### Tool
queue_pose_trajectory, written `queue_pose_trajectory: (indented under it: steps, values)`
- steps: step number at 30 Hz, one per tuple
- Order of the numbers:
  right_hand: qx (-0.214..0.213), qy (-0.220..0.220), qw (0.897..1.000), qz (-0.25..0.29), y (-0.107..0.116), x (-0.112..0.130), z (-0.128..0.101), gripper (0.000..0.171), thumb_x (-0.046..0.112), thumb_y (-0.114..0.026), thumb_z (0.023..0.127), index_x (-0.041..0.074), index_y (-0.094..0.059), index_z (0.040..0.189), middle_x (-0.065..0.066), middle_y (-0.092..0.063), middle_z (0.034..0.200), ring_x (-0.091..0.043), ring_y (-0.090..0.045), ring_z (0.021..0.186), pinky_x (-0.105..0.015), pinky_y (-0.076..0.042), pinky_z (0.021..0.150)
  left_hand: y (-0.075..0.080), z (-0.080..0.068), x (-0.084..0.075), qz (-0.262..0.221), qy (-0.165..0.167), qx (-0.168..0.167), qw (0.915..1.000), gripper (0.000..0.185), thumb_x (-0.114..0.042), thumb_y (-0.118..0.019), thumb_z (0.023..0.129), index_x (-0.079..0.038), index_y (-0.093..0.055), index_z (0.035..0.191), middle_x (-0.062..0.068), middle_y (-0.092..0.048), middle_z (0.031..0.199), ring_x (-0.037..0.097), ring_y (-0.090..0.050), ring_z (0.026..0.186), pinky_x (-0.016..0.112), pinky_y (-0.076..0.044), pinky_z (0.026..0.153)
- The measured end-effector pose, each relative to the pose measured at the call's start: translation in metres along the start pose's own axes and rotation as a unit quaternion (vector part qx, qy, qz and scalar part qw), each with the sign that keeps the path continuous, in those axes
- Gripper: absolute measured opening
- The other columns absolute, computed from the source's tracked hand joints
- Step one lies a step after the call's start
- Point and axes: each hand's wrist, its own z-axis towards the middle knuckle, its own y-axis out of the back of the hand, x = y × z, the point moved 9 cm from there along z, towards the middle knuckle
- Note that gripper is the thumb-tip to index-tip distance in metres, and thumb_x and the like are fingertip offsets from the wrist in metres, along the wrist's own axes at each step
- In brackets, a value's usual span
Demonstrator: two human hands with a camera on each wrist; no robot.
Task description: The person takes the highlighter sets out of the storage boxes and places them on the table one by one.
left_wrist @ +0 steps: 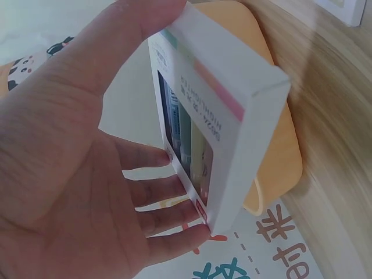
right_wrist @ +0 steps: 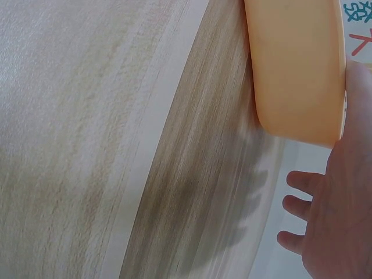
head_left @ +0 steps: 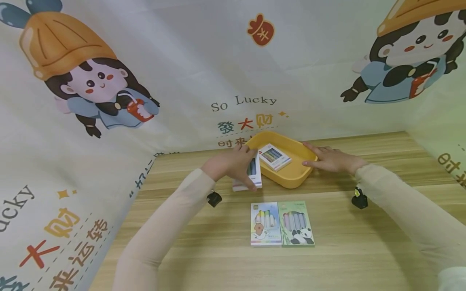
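My left hand (head_left: 233, 163) holds a white box of highlighters (left_wrist: 215, 116) with a clear window, thumb on one edge and fingertips along the opposite edge. The box stands tilted at the left side of a yellow plastic bin (head_left: 287, 180). A similar white box (head_left: 274, 157) lies inside the bin, leaning toward its left wall. My right hand (head_left: 333, 159) is at the bin's right end, its thumb over the rim and the index finger along the outside. Three other fingers (right_wrist: 302, 203) of this hand extend free of the bin in the right wrist view.
Two boxes lie side by side nearer me: a blue-white marker box (head_left: 265, 238) and a green panda box (head_left: 296, 238). The wooden table (head_left: 218, 262) meets a printed cloth backdrop (head_left: 189, 101) behind the bin. Black wrist cameras hang at both wrists.
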Motion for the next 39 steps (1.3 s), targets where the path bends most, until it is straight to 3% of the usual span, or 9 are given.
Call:
queue_pose_trajectory:
  steps: [17,27,39]
  values:
    - [-0.001,0.005,1.000,0.003,0.002,0.001,0.000,0.086,0.069,-0.032,0.097,0.023,0.004,0.160,-0.024,-0.019,0.163,-0.057,-0.020,0.145,-0.076,-0.014,0.114,-0.006,-0.014,0.005,-0.002,-0.016,-0.016,0.9997,0.126,-0.066,-0.081,0.066,-0.009,-0.016,0.159,0.015,-0.033,0.158,0.032,-0.030,0.148,0.048,-0.032,0.121]
    - [-0.001,0.003,1.000,-0.002,0.001,0.001,0.000,0.086,0.070,-0.031,0.096,0.025,0.004,0.160,-0.024,-0.019,0.163,-0.057,-0.020,0.145,-0.076,-0.015,0.114,-0.012,-0.028,0.013,-0.020,-0.012,-0.015,0.9996,0.125,-0.064,-0.081,0.068,-0.011,-0.014,0.160,0.017,-0.015,0.166,0.036,-0.018,0.153,0.050,-0.023,0.124]
    - [0.002,0.004,1.000,-0.002,0.001,0.002,-0.001,0.086,0.070,-0.031,0.097,0.023,0.004,0.160,-0.025,-0.018,0.163,-0.058,-0.019,0.145,-0.076,-0.014,0.114,-0.015,-0.032,0.015,-0.032,-0.012,-0.015,0.9993,0.125,-0.061,-0.082,0.068,-0.009,-0.015,0.159,0.017,-0.024,0.163,0.035,-0.026,0.150,0.050,-0.028,0.123]
